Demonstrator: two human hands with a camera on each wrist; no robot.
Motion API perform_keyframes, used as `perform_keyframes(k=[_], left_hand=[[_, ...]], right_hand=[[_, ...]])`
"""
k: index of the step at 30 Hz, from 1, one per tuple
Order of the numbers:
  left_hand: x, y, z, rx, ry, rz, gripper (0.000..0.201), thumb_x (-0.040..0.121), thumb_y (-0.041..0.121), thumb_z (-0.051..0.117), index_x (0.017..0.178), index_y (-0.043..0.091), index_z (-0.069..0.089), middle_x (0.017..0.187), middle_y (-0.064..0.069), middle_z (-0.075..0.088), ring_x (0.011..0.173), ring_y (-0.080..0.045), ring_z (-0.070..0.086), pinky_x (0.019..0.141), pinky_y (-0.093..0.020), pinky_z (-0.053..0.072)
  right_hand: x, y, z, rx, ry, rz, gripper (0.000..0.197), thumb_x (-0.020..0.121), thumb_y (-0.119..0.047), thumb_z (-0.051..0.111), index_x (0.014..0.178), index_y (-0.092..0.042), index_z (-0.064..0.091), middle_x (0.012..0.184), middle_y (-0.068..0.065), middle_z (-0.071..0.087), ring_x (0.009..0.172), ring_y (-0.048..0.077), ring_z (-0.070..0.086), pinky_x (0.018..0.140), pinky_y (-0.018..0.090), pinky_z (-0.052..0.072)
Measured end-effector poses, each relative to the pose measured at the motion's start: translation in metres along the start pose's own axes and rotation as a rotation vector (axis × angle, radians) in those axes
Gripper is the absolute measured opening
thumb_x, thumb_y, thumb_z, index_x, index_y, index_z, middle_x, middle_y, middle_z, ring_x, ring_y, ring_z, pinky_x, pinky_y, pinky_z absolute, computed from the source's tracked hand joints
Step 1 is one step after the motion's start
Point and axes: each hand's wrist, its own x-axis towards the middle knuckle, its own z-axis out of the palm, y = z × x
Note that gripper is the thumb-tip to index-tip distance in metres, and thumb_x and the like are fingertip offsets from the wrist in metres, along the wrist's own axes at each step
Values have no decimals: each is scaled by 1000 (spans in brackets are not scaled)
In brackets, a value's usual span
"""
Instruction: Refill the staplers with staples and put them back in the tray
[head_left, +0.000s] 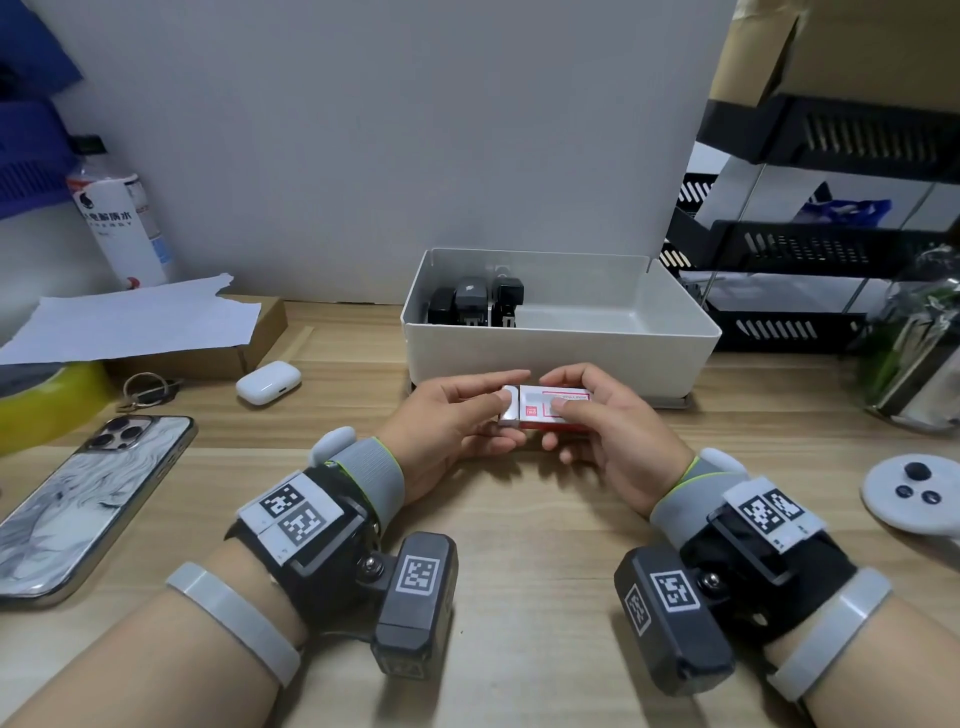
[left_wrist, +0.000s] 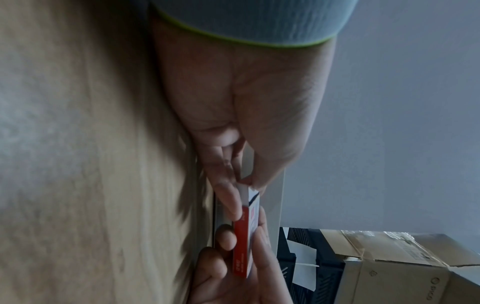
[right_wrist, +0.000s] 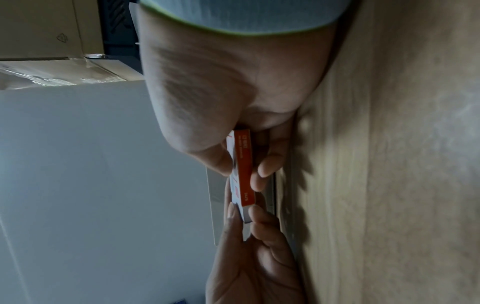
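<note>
Pinching a small red-and-white cardboard staple box above the wood-grain desk, the right hand clamps its sleeve while the left hand grips the white inner drawer end. Behind, black staplers stand in the smooth white plastic tray.

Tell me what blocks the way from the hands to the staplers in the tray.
Nothing visible does. The staplers stand in the open-topped tray's back left corner, just beyond the hands. But both hands are occupied: the left hand and right hand pinch the staple box.
</note>
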Motion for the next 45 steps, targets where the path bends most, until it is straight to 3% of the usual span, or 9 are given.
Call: perform_keyframes(k=[13, 17, 22, 27, 30, 34, 39, 42, 45], left_hand=[[0, -3, -5, 32, -84, 62, 31, 95, 17, 61, 125, 11, 68, 102, -14, 70, 55, -5, 56, 53, -17, 53], [2, -2, -4, -19, -24, 68, 29, 95, 22, 61, 118, 7, 69, 78, -3, 66, 51, -6, 54, 48, -17, 50], [3, 13, -25, -226, 3, 17, 36, 94, 44, 58, 80, 13, 68, 45, 7, 25, 36, -5, 23, 38, -19, 17], [10, 34, -78, -536, 115, 117, 45, 96, 39, 53, 59, 16, 41, 36, 6, 20, 28, -6, 16, 34, -16, 9], [15, 37, -96, -582, 240, 157, 43, 93, 38, 54, 57, 17, 43, 38, 6, 21, 29, -7, 15, 33, -16, 12], [19, 37, -101, -584, 304, 155, 39, 91, 39, 56, 59, 17, 51, 37, 6, 24, 29, -7, 16, 33, -16, 14], [24, 37, -110, -610, 301, 156, 37, 91, 38, 55, 62, 16, 53, 35, 7, 23, 28, -6, 17, 32, -17, 16], [25, 36, -109, -602, 306, 158, 36, 91, 38, 55, 62, 16, 54, 36, 7, 22, 28, -7, 17, 33, -17, 16], [24, 35, -106, -586, 289, 171, 35, 92, 36, 54, 62, 17, 54, 37, 7, 22, 29, -7, 16, 34, -18, 16]], right_hand=[[1, 8, 4, -93, -152, -51, 44, 79, -15, 69, 115, -9, 46, 98, 9, 58, 70, 13, 60, 57, 21, 50], [0, 3, 4, -129, -98, -54, 33, 76, -22, 75, 104, -15, 60, 95, 8, 61, 78, 16, 55, 65, 28, 47], [-3, -35, 3, -310, 22, -125, 23, 82, -27, 72, 102, -17, 72, 91, 1, 62, 83, 11, 52, 75, 27, 42], [23, -111, -7, -643, 112, -177, 21, 82, -37, 74, 95, -21, 73, 85, -2, 63, 79, 10, 53, 70, 25, 40], [69, -151, -21, -1030, 192, -93, 42, 67, -53, 76, 93, -20, 72, 88, -2, 71, 83, 18, 62, 81, 36, 48], [131, -175, -36, -1589, 142, 228, 32, 78, -40, 77, 102, -20, 69, 96, 4, 70, 91, 25, 63, 83, 33, 48], [183, -158, -60, -1688, 116, 417, 33, 76, -17, 79, 106, -6, 72, 107, 14, 70, 91, 28, 61, 91, 38, 52], [207, -152, -86, -1780, 60, 491, 16, 65, -32, 85, 77, -24, 78, 107, 6, 73, 89, 22, 65, 83, 29, 49], [206, -155, -80, -1755, 131, 439, 34, 66, -42, 82, 96, -28, 77, 111, 2, 71, 100, 26, 66, 93, 34, 51]])
